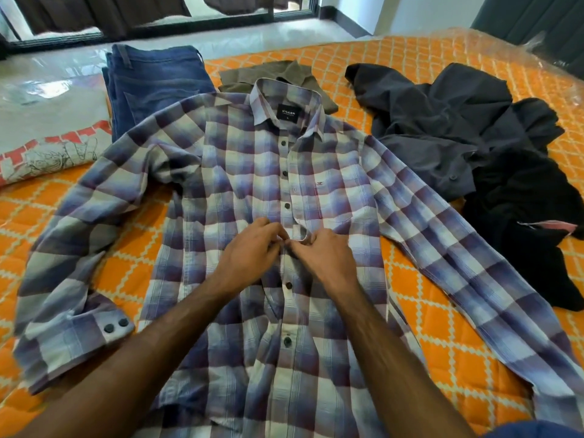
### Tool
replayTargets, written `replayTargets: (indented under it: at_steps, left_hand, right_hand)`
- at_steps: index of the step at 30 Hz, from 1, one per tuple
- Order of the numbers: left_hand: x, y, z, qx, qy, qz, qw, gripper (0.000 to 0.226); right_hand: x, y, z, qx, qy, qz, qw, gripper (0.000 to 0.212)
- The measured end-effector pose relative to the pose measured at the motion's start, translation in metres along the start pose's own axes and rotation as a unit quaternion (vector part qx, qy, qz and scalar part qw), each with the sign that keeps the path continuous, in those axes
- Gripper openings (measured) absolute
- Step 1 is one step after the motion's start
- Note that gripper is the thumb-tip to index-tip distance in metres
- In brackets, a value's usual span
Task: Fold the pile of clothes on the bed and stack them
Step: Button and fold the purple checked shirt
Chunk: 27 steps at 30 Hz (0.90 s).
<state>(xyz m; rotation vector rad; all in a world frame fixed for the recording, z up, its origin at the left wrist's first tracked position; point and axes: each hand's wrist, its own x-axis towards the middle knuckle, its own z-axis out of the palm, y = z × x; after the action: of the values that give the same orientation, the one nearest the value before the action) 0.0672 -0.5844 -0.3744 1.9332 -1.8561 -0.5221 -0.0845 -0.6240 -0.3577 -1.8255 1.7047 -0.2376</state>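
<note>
A blue, purple and white checked shirt (240, 191) lies flat and face up on the orange bed (442, 336), sleeves spread to both sides. My left hand (249, 251) and my right hand (322, 254) meet at the middle of its button placket, fingers curled and pinching the fabric edges there. Folded blue jeans (151, 80) lie at the back left, an olive garment (284, 77) sits behind the collar. A crumpled dark grey garment (436, 121) and a black one (531, 222) lie in a pile at the right.
A grey pillow with a red print (47, 147) lies at the left edge of the bed. Beyond the bed is a pale floor (221, 39) and a dark-framed glass door (158, 14). Dark curtains (537, 17) hang at the back right.
</note>
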Motion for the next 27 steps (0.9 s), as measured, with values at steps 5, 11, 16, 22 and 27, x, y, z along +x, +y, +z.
replayTargets:
  at_steps: [5, 11, 16, 22, 27]
  left_hand:
    - [0.009, 0.000, 0.007, -0.020, 0.012, -0.030, 0.999, 0.011]
    - [0.007, 0.005, 0.011, -0.041, 0.030, -0.054, 0.997, 0.010]
    - [0.004, 0.006, 0.011, -0.118, 0.035, -0.105, 0.987, 0.012]
    - [0.006, 0.005, 0.008, -0.261, 0.017, -0.176, 0.949, 0.012]
    - [0.004, 0.005, 0.006, -0.320, 0.014, -0.201, 0.926, 0.009]
  right_hand:
    - [-0.004, -0.002, 0.010, 0.015, 0.059, 0.032, 0.998, 0.025]
    - [-0.007, -0.011, 0.020, 0.032, 0.113, 0.091, 0.989, 0.030]
    - [-0.010, 0.001, 0.012, 0.202, 0.072, 0.091, 0.972, 0.013]
    - [-0.015, 0.008, 0.016, 0.307, 0.035, 0.083, 0.948, 0.007]
    - [-0.016, 0.003, 0.024, 0.331, 0.055, 0.076, 0.939, 0.012]
